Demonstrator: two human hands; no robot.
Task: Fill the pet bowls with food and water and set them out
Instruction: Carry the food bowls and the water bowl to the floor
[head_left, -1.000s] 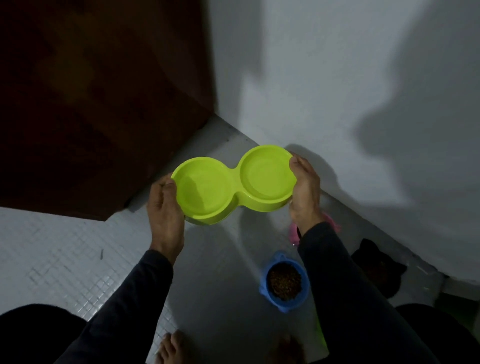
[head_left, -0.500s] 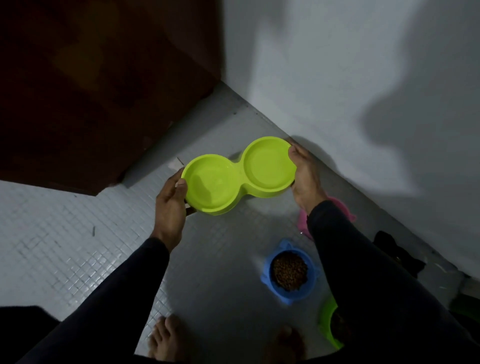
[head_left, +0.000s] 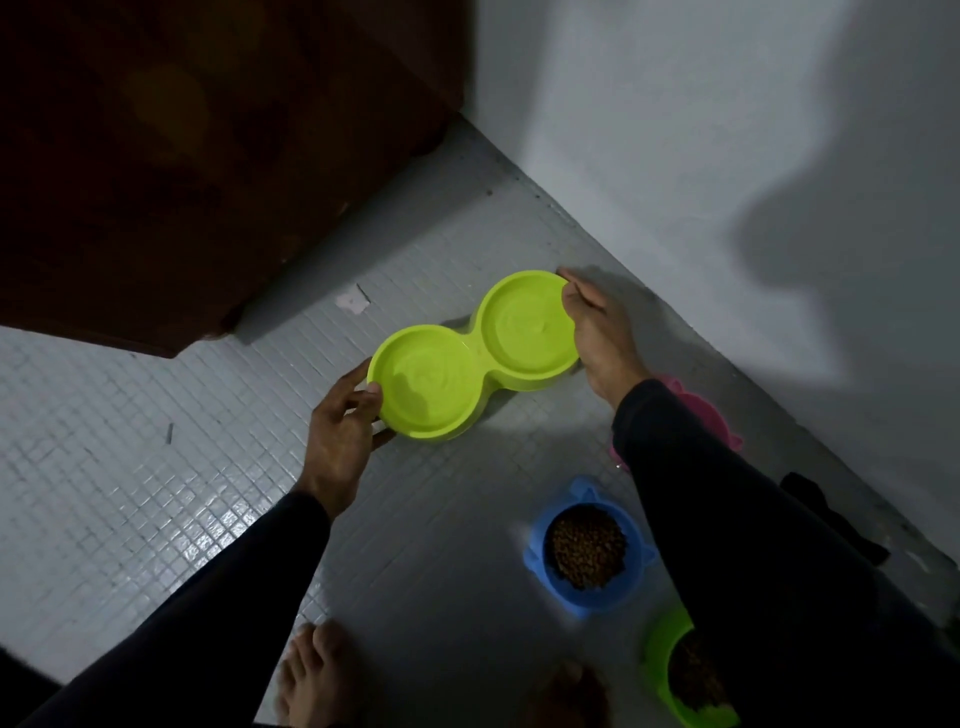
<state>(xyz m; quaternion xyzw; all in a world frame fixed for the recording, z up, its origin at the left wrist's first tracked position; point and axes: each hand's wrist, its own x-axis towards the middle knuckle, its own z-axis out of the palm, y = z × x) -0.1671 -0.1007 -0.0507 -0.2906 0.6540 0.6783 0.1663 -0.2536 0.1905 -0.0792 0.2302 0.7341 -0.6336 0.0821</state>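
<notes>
From the head camera, the left hand (head_left: 340, 436) and right hand (head_left: 602, 332) each gripped one end of the lime double bowl (head_left: 470, 356), low over the tiled floor (head_left: 156, 467) near the wall. This looked like the setting-out step, beside the blue bowl (head_left: 587, 551) of kibble. Next would be letting go once it sat flat.

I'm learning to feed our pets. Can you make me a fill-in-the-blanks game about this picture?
1. The double bowl held by the left hand and right hand is lime ____.
2. The blue bowl holds brown dry ____.
3. The pink bowl is partly hidden behind the person's right ____.

Missing words: green; food; arm
</notes>
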